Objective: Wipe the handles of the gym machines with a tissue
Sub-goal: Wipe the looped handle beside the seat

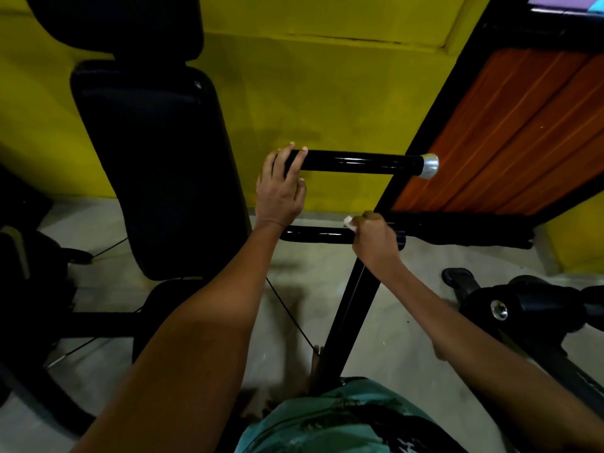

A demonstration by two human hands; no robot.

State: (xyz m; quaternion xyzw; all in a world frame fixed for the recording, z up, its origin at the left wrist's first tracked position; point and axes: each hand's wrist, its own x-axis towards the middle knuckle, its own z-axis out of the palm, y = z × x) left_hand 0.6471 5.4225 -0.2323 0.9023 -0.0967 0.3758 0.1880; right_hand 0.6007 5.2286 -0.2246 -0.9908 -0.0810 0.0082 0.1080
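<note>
Gym, padded bench (157,165), machine handles (356,162)

dim indoor light | soft blur | wide-angle edge bending | deep black shadows

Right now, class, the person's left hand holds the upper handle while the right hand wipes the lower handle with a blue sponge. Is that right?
Not quite. The head view shows the right hand wiping the lower handle with a white tissue, not a blue sponge. The left hand does hold the upper handle.

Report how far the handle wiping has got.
Done: cannot tell, no handle looks visibly cleaner. In hand: right hand grips the lower handle with the tissue; left hand holds the upper handle. Left: possibly the upper handle.
</note>
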